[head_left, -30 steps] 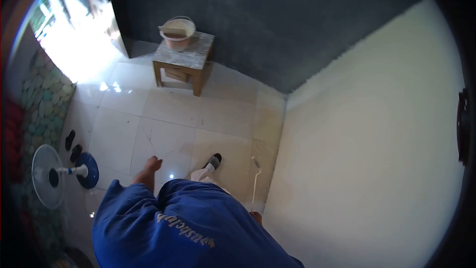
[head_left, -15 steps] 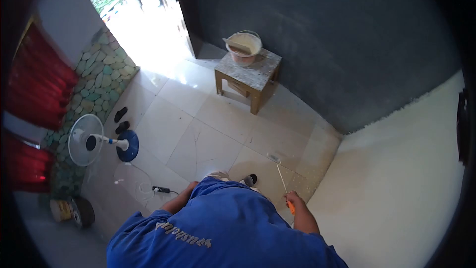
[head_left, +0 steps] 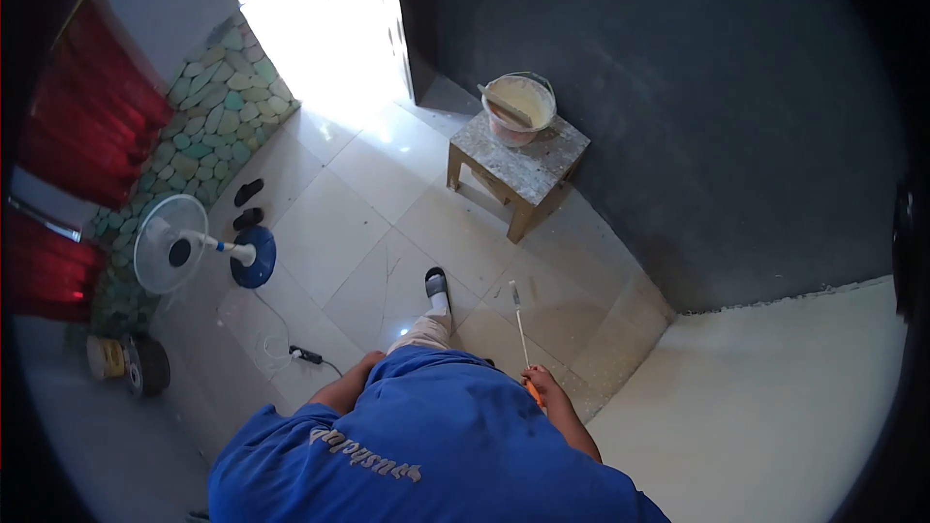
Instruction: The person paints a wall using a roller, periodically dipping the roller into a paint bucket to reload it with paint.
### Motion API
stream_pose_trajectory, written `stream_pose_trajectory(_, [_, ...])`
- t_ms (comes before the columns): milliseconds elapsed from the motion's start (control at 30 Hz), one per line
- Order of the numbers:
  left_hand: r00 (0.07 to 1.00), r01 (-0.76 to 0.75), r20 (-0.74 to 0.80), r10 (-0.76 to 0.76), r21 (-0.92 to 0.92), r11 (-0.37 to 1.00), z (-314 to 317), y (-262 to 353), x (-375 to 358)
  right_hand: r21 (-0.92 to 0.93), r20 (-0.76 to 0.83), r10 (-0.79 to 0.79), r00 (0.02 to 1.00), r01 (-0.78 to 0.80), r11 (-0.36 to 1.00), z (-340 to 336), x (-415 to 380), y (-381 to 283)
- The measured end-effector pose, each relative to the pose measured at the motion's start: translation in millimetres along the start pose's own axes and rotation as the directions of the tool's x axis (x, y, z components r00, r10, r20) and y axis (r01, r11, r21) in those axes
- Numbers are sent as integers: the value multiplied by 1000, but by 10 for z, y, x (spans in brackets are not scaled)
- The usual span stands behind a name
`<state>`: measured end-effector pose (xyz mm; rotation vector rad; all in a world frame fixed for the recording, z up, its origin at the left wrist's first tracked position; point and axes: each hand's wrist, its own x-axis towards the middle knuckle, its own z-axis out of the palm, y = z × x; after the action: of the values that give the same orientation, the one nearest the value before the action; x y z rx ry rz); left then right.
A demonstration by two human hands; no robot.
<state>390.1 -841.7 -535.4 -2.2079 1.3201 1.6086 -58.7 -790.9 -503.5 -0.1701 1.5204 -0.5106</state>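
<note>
My right hand (head_left: pixel 545 384) is closed around the orange handle of a small paint roller (head_left: pixel 522 332). Its long thin rod points forward over the tiles, with the small roller head at the far end. My left hand (head_left: pixel 371 359) hangs at my left side by the blue shirt; its fingers are hidden. Ahead, a bucket (head_left: pixel 520 108) of cream-coloured paint sits on a paint-stained wooden stool (head_left: pixel 478 145). A flat board or tray rests across the bucket's mouth.
A standing fan (head_left: pixel 254 257) is on the left, near dark slippers (head_left: pixel 249 205) and a power strip (head_left: pixel 306 355) with its cord. Cans (head_left: pixel 145 366) stand by the left wall. The dark grey wall (head_left: pixel 678 136) meets a cream wall (head_left: pixel 775 378). A bright doorway (head_left: pixel 329 48) opens ahead.
One foot has stepped forward. My right hand has swung the roller inward to the left, and its rod now points straighter ahead. The view has shifted, with stool and bucket further right.
</note>
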Motion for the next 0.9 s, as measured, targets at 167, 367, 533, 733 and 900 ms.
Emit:
stream_pose_trajectory(167, [990,11,140,14,-176,984,-469,466,914,-14,-81,-162,983,162,987,146,184,-471])
stream_pose_trajectory(367, [998,-42,35,56,-323,945,-1477,1837,1298,46,-150,-189,971,198,979,454,-390,-1822])
stream_pose_trajectory(533, [985,-140,45,166,-351,926,-1860,2211,1694,-26,-256,-366,895,372,928,898,-845,-2807])
stream_pose_trajectory(733, [995,18,102,11,-276,961,-2011,2019,1943,-243,-226,-558,798,509,826,1101,-1042,-3613])
stream_pose_trajectory(900, [996,84,48,-71,-369,926,-1961,1625,2024,-370,-141,-595,791,515,773,1156,-904,-4378])
